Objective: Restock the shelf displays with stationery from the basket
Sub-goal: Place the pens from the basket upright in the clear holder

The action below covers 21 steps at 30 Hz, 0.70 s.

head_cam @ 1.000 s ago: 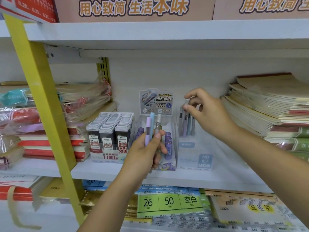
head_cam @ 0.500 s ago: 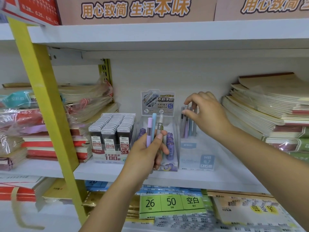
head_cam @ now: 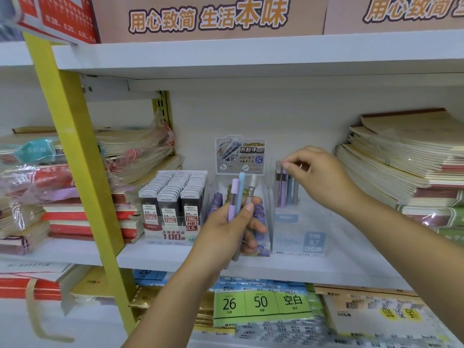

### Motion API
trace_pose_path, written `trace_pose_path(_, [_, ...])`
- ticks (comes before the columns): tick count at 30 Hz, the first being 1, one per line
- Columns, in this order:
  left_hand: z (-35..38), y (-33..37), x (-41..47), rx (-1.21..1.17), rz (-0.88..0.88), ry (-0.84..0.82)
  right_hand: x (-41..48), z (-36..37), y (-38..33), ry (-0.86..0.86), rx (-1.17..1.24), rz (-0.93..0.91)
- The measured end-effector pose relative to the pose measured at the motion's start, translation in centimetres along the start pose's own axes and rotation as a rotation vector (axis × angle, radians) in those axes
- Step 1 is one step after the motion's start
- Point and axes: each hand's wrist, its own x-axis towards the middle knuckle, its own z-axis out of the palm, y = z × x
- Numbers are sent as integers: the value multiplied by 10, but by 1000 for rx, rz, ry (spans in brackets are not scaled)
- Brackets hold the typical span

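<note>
At the clear display box (head_cam: 298, 222) on the shelf (head_cam: 326, 270), the right hand (head_cam: 319, 177) has dropped lower, fingers (head_cam: 288, 166) pinched on a tube top, seating it; the left hand (head_cam: 231, 229) still clamps three tubes (head_cam: 238, 194).

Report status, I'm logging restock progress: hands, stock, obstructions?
Left hand shut on three lead tubes. Right hand pinching a tube top in the clear HB 0.7 display. Nothing blocking.
</note>
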Motion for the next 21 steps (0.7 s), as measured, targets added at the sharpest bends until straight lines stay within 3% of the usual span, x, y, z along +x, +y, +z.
trace_pose_path(4, [7,3,2,-24,-20,-42,-22,-2,-25,-254,349,34])
trace_pose_path(7, [13,4,1,-61,-28,-91,-29,-1,-35,-302,604,93])
trace_pose_path(11, [11,4,2,-33,-46,-117,-26,-6,-35,-174,758,253])
trace_pose_path(15, [5,3,3,-22,-87,-112,-14,-24,-32,96,886,257])
trace_pose_path(18, [1,-1,3,44,-71,-68,-5,-38,-25,251,790,194])
trace_pose_path(21, [-1,-4,4,50,-64,-39,2,-38,-16,232,604,124])
